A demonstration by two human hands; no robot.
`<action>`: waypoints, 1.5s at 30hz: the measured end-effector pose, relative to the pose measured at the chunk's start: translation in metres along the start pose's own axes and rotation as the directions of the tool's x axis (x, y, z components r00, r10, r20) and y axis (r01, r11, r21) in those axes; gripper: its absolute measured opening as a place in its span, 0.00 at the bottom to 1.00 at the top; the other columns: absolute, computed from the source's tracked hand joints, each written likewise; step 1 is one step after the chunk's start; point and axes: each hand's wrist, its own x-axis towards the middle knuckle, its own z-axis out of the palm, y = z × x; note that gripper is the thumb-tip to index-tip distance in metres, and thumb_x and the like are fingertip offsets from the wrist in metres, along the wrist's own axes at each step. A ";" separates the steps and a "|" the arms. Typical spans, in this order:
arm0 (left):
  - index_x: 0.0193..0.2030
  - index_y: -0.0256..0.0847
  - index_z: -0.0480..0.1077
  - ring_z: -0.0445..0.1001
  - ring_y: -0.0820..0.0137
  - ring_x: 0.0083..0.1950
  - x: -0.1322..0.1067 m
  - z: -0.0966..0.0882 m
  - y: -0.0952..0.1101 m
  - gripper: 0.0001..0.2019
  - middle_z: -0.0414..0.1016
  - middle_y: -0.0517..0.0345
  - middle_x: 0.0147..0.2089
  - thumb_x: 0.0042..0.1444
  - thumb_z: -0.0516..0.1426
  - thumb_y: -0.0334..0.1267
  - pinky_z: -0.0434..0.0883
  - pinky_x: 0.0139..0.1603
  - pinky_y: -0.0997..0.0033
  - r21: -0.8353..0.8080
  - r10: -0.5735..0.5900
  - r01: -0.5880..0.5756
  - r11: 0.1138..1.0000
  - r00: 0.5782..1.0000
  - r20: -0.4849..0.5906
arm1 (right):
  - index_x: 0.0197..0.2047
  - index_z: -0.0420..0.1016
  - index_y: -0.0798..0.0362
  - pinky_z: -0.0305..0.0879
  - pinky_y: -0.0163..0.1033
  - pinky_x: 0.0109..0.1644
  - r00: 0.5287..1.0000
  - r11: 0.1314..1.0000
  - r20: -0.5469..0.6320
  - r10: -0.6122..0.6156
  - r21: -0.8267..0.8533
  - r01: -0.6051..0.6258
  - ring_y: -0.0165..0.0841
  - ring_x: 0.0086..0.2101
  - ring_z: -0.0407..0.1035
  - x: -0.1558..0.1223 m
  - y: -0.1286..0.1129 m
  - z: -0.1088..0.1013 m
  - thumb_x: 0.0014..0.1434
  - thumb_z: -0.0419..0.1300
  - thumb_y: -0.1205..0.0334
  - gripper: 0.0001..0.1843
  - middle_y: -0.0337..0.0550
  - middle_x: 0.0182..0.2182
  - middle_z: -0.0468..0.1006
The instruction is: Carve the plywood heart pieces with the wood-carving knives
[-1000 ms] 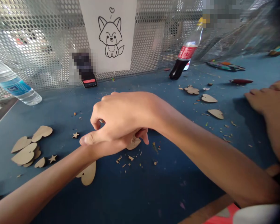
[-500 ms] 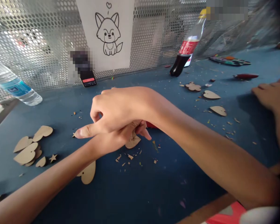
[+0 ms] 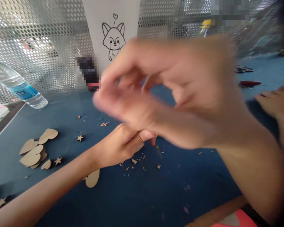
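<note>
My left hand (image 3: 126, 140) is closed, low over the table, thumb bent across its fingers. From under it shows the pale edge of a wooden piece (image 3: 140, 147), which looked like a heart a moment ago; most of it is hidden. My right hand (image 3: 170, 91) is raised in front of the camera, blurred by motion, thumb and fingertips together in a ring. Whatever those fingertips hold is not clear. Wood chips (image 3: 134, 161) lie scattered just below my left hand. A wooden heart (image 3: 92, 178) sits partly beneath my left forearm.
Wooden hearts (image 3: 32, 155) and a small star (image 3: 79, 138) lie to the left. A water bottle (image 3: 26, 93) leans at the back left, near a phone (image 3: 87, 71) and a fox drawing (image 3: 113, 41). Another person's hand (image 3: 272, 102) rests at the right, near a dark red tool (image 3: 250, 83).
My right hand has lifted from beside my left hand towards the camera, now covering the cola bottle and wooden pieces on the right. My left hand stays nearly in place.
</note>
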 end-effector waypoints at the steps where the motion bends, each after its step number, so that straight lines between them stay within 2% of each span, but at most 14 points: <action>1: 0.48 0.46 0.70 0.76 0.65 0.47 0.002 -0.006 0.004 0.19 0.77 0.58 0.42 0.72 0.44 0.53 0.74 0.49 0.63 0.004 0.058 -0.058 0.998 0.996 0.069 | 0.37 0.74 0.49 0.59 0.36 0.33 0.998 1.000 -0.068 0.017 0.003 -0.016 0.26 0.26 0.65 -0.006 0.005 -0.004 0.69 0.45 0.41 0.25 0.33 0.27 0.71; 2: 0.48 0.44 0.70 0.76 0.67 0.45 0.004 -0.012 0.007 0.18 0.77 0.57 0.43 0.73 0.44 0.50 0.73 0.49 0.64 0.020 0.127 -0.130 0.991 0.985 0.119 | 0.35 0.72 0.48 0.58 0.37 0.31 0.991 0.997 -0.105 0.082 -0.003 -0.083 0.26 0.24 0.62 -0.012 0.011 -0.005 0.68 0.50 0.42 0.21 0.33 0.25 0.68; 4: 0.49 0.41 0.70 0.75 0.66 0.46 0.007 -0.023 0.009 0.15 0.77 0.54 0.44 0.74 0.45 0.45 0.71 0.51 0.63 0.084 0.229 -0.249 0.965 0.954 0.195 | 0.40 0.72 0.49 0.56 0.38 0.27 0.979 0.977 -0.060 0.193 0.102 -0.186 0.29 0.23 0.60 -0.027 0.025 0.000 0.65 0.58 0.47 0.14 0.35 0.25 0.69; 5: 0.49 0.40 0.70 0.75 0.65 0.48 0.008 -0.028 0.008 0.15 0.76 0.53 0.46 0.74 0.45 0.44 0.70 0.52 0.62 0.143 0.254 -0.290 0.946 0.940 0.225 | 0.42 0.73 0.49 0.56 0.38 0.28 0.976 0.968 -0.035 0.214 0.142 -0.207 0.29 0.24 0.59 -0.034 0.032 0.006 0.64 0.60 0.48 0.13 0.35 0.24 0.68; 6: 0.49 0.40 0.70 0.74 0.63 0.49 0.007 -0.032 0.006 0.15 0.76 0.52 0.47 0.74 0.46 0.44 0.69 0.52 0.61 0.208 0.256 -0.309 0.928 0.935 0.245 | 0.41 0.74 0.50 0.56 0.37 0.27 0.983 0.967 -0.037 0.179 0.188 -0.169 0.29 0.23 0.58 -0.041 0.040 0.014 0.63 0.61 0.50 0.12 0.33 0.22 0.65; 8: 0.48 0.39 0.70 0.74 0.63 0.48 0.003 -0.036 0.000 0.15 0.75 0.52 0.47 0.73 0.46 0.45 0.67 0.51 0.61 0.300 0.210 -0.292 0.908 0.937 0.278 | 0.34 0.75 0.51 0.54 0.35 0.26 0.992 0.964 0.037 0.118 0.235 -0.124 0.25 0.20 0.56 -0.051 0.051 0.028 0.64 0.61 0.55 0.10 0.31 0.19 0.64; 10: 0.48 0.40 0.70 0.73 0.63 0.46 -0.004 -0.035 -0.008 0.16 0.75 0.54 0.47 0.70 0.50 0.51 0.67 0.48 0.61 0.339 0.135 -0.243 0.909 0.940 0.313 | 0.28 0.74 0.53 0.52 0.34 0.25 0.993 0.968 0.092 0.080 0.230 -0.099 0.24 0.20 0.56 -0.056 0.058 0.038 0.63 0.62 0.56 0.14 0.32 0.18 0.65; 13: 0.49 0.41 0.69 0.73 0.60 0.45 -0.015 -0.027 -0.019 0.23 0.74 0.53 0.47 0.61 0.58 0.60 0.67 0.47 0.60 0.383 0.067 -0.199 0.902 0.941 0.331 | 0.26 0.74 0.54 0.50 0.33 0.23 0.968 0.935 0.206 0.145 0.293 -0.202 0.23 0.19 0.55 -0.057 0.063 0.042 0.62 0.64 0.57 0.15 0.31 0.17 0.65; 16: 0.51 0.40 0.67 0.73 0.60 0.46 -0.019 -0.019 -0.026 0.20 0.73 0.53 0.47 0.62 0.60 0.53 0.66 0.48 0.59 0.384 0.069 -0.196 0.902 0.945 0.319 | 0.24 0.72 0.54 0.50 0.33 0.22 0.928 0.902 0.292 0.233 0.292 -0.318 0.23 0.18 0.55 -0.058 0.067 0.037 0.66 0.60 0.55 0.19 0.31 0.16 0.63; 19: 0.53 0.42 0.66 0.72 0.61 0.48 -0.017 -0.017 -0.026 0.19 0.73 0.54 0.50 0.62 0.62 0.49 0.65 0.50 0.61 0.325 0.051 -0.162 0.932 0.945 0.324 | 0.25 0.75 0.55 0.53 0.34 0.21 0.914 0.866 0.223 0.340 0.303 -0.397 0.24 0.16 0.59 -0.061 0.073 0.031 0.71 0.53 0.52 0.25 0.33 0.13 0.66; 22: 0.52 0.42 0.65 0.72 0.62 0.48 -0.015 -0.018 -0.026 0.18 0.73 0.54 0.50 0.62 0.62 0.48 0.65 0.49 0.62 0.291 0.036 -0.135 0.947 0.946 0.321 | 0.25 0.77 0.55 0.54 0.34 0.20 0.908 0.831 0.156 0.390 0.364 -0.419 0.24 0.14 0.62 -0.064 0.077 0.031 0.71 0.53 0.51 0.26 0.35 0.13 0.68; 27: 0.52 0.43 0.65 0.72 0.62 0.48 -0.017 -0.017 -0.029 0.19 0.73 0.55 0.49 0.61 0.63 0.48 0.64 0.49 0.62 0.284 0.041 -0.137 0.949 0.947 0.319 | 0.26 0.77 0.54 0.57 0.34 0.22 0.902 0.859 0.273 0.335 0.305 -0.411 0.25 0.16 0.63 -0.063 0.074 0.037 0.71 0.52 0.52 0.26 0.36 0.13 0.69; 41: 0.52 0.42 0.64 0.72 0.61 0.47 -0.018 -0.015 -0.028 0.19 0.72 0.55 0.48 0.61 0.63 0.48 0.65 0.47 0.61 0.320 0.057 -0.160 0.934 0.950 0.307 | 0.24 0.74 0.53 0.55 0.35 0.22 0.925 0.883 0.252 0.284 0.306 -0.354 0.26 0.17 0.62 -0.066 0.075 0.036 0.71 0.52 0.54 0.25 0.35 0.15 0.67; 45: 0.52 0.42 0.65 0.72 0.62 0.48 -0.018 -0.015 -0.030 0.18 0.73 0.55 0.48 0.61 0.63 0.47 0.65 0.48 0.61 0.316 0.059 -0.158 0.936 0.952 0.300 | 0.24 0.74 0.53 0.57 0.35 0.24 0.931 0.894 0.256 0.259 0.303 -0.331 0.27 0.19 0.64 -0.065 0.075 0.037 0.72 0.52 0.54 0.25 0.36 0.17 0.69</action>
